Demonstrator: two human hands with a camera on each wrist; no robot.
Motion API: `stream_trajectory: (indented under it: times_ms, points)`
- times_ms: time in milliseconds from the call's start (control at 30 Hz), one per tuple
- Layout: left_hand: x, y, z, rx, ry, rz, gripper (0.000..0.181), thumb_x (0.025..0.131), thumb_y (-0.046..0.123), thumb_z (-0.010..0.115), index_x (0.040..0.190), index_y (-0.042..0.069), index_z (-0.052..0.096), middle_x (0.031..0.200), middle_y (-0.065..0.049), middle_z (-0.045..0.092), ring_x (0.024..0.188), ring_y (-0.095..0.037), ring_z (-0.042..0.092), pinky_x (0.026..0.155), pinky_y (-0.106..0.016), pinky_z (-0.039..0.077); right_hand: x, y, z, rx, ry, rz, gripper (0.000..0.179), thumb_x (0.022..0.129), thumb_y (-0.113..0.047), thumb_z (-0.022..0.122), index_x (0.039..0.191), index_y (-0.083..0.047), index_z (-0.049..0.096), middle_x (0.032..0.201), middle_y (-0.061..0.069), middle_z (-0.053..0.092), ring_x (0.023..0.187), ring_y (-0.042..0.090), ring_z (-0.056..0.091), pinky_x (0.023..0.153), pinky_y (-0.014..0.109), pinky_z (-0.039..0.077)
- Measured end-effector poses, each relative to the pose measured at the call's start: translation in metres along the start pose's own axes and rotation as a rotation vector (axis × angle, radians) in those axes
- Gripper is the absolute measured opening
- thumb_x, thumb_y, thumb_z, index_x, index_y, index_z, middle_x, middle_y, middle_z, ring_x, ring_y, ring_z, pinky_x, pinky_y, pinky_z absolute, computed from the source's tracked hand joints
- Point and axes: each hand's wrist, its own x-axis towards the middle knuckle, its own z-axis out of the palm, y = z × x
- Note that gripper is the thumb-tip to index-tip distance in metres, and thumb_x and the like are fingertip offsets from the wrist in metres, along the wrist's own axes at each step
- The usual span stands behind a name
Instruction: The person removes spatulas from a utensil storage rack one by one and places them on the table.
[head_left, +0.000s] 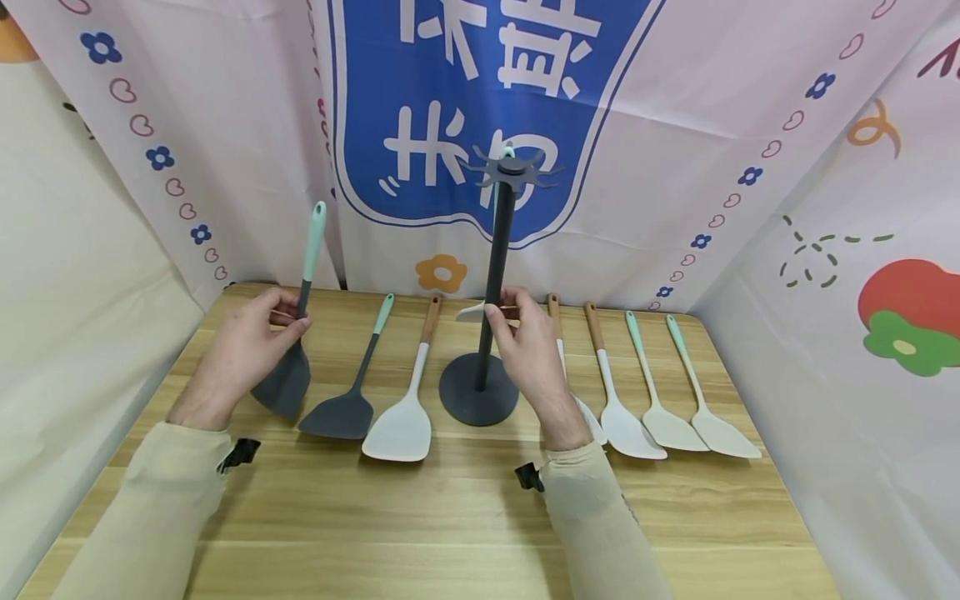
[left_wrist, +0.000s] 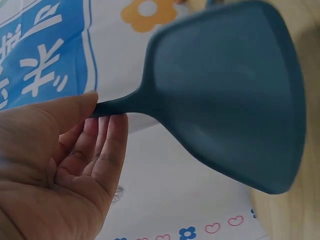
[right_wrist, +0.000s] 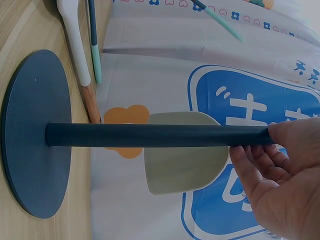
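My left hand point(head_left: 243, 346) pinches a dark grey spatula point(head_left: 288, 383) by the neck, with its mint handle pointing up and its wide blade down. In the left wrist view the thumb and fingertips hold that narrow neck just behind the blade point(left_wrist: 225, 95). My right hand point(head_left: 531, 354) grips the dark pole point(head_left: 497, 258) of an upright utensil stand between thumb and fingers. Curved hooks point(head_left: 513, 171) ring its top, and a round base point(head_left: 478, 408) sits on the table. A pale cream spatula point(right_wrist: 185, 172) hangs behind the pole, blade down.
A second dark spatula point(head_left: 343, 414) and a white one with a wooden handle point(head_left: 401, 427) lie left of the stand. Several white and cream spatulas point(head_left: 630, 433) lie to its right. Behind the wooden table point(head_left: 450, 533) hangs a printed cloth point(head_left: 285, 208).
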Motion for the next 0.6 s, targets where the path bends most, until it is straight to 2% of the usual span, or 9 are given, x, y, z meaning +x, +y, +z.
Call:
stream_trajectory:
  times_ms: [67, 267, 333, 400, 467, 600]
  points:
    - [0.000, -0.004, 0.002, 0.014, -0.025, -0.003, 0.030, 0.119, 0.021, 0.072, 0.139, -0.002, 0.071, 0.133, -0.031, 0.079, 0.122, -0.051, 0.080, 0.102, -0.064, 0.066, 0.000, 0.000, 0.000, -0.001, 0.001, 0.000, 0.032, 0.120, -0.017, 0.069, 0.148, -0.001, 0.068, 0.135, 0.020, 0.078, 0.130, 0.038, 0.080, 0.110, 0.051, 0.073]
    - [0.002, -0.014, 0.007, 0.022, -0.109, -0.027, 0.033, 0.118, 0.014, 0.071, 0.143, -0.007, 0.068, 0.135, -0.035, 0.076, 0.123, -0.053, 0.078, 0.103, -0.067, 0.068, 0.000, 0.000, 0.000, -0.002, -0.002, 0.003, 0.032, 0.121, -0.017, 0.069, 0.148, -0.001, 0.068, 0.135, 0.019, 0.077, 0.130, 0.038, 0.080, 0.110, 0.051, 0.073]
    - [0.002, -0.016, 0.009, 0.023, -0.125, -0.034, 0.033, 0.117, 0.012, 0.072, 0.142, -0.009, 0.068, 0.134, -0.035, 0.076, 0.122, -0.052, 0.079, 0.099, -0.060, 0.070, 0.000, 0.000, 0.000, -0.001, -0.002, 0.002, 0.032, 0.121, -0.018, 0.068, 0.148, -0.001, 0.068, 0.135, 0.019, 0.077, 0.130, 0.038, 0.080, 0.110, 0.051, 0.073]
    - [0.003, -0.020, 0.011, 0.022, -0.134, -0.036, 0.032, 0.116, 0.010, 0.073, 0.141, -0.010, 0.068, 0.132, -0.035, 0.076, 0.120, -0.051, 0.079, 0.092, -0.045, 0.070, 0.000, 0.001, 0.000, -0.001, -0.001, 0.001, 0.032, 0.121, -0.018, 0.069, 0.147, -0.001, 0.068, 0.135, 0.019, 0.077, 0.130, 0.038, 0.080, 0.109, 0.051, 0.073]
    - [0.003, -0.022, 0.013, 0.018, -0.141, -0.035, 0.031, 0.115, 0.009, 0.074, 0.139, -0.010, 0.068, 0.129, -0.035, 0.077, 0.118, -0.050, 0.080, 0.085, -0.029, 0.065, 0.000, 0.001, 0.000, -0.001, 0.000, 0.001, 0.031, 0.121, -0.018, 0.069, 0.147, -0.001, 0.068, 0.135, 0.019, 0.077, 0.130, 0.038, 0.080, 0.109, 0.051, 0.073]
    - [0.004, -0.027, 0.016, 0.004, -0.165, -0.042, 0.030, 0.115, 0.010, 0.074, 0.137, -0.010, 0.068, 0.127, -0.034, 0.077, 0.117, -0.050, 0.081, 0.080, -0.019, 0.060, 0.000, 0.001, 0.000, 0.000, 0.000, 0.002, 0.032, 0.120, -0.017, 0.070, 0.147, -0.001, 0.068, 0.135, 0.019, 0.077, 0.130, 0.038, 0.080, 0.110, 0.051, 0.073]
